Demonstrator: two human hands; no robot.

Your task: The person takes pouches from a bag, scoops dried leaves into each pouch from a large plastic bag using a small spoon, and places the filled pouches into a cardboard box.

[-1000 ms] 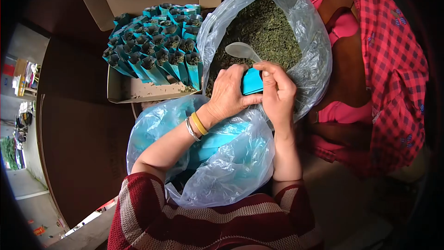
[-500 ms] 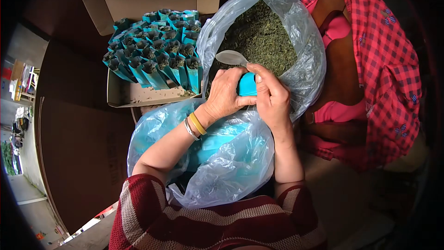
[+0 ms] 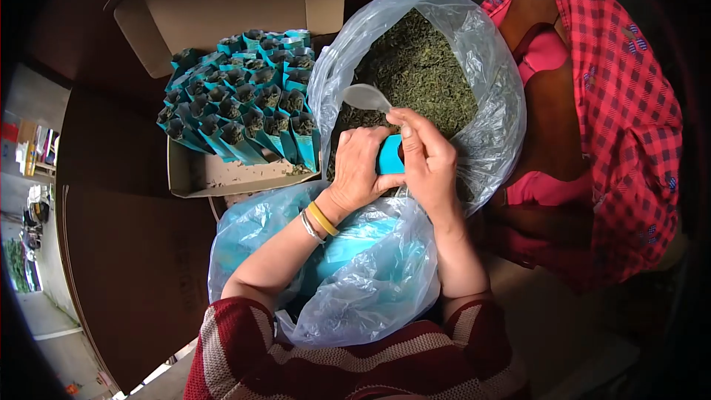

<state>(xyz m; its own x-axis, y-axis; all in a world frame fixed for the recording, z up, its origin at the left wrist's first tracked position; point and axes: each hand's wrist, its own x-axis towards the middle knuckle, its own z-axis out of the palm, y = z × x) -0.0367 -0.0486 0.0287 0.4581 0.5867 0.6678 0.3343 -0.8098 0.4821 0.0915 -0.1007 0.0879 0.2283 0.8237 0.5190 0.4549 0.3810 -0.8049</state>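
Observation:
My left hand (image 3: pixel 358 167) is wrapped round a small blue packet (image 3: pixel 389 155), over the near left edge of a clear bag (image 3: pixel 503 81) of dried green leaves (image 3: pixel 422 67). My right hand (image 3: pixel 428 159) pinches the handle of a translucent spoon (image 3: pixel 366 97), with its fingers at the packet's right side. The spoon's bowl points left, above the leaves. A dark opening shows at the packet's right edge. Under my forearms lies a second clear bag (image 3: pixel 370 281) with blue packets inside.
At the upper left, an open cardboard box (image 3: pixel 244 187) holds several upright blue packets (image 3: pixel 244 96) filled with leaves. To the right stands a brown wooden chair (image 3: pixel 552 111) with a red checked cloth (image 3: pixel 629 118) over it. Large dark cardboard (image 3: pixel 133 252) is at the left.
The spoon and both hands have shifted slightly left. The packet has gone from looking flat-topped to showing a dark opening by my right fingers. The view has also shifted a little.

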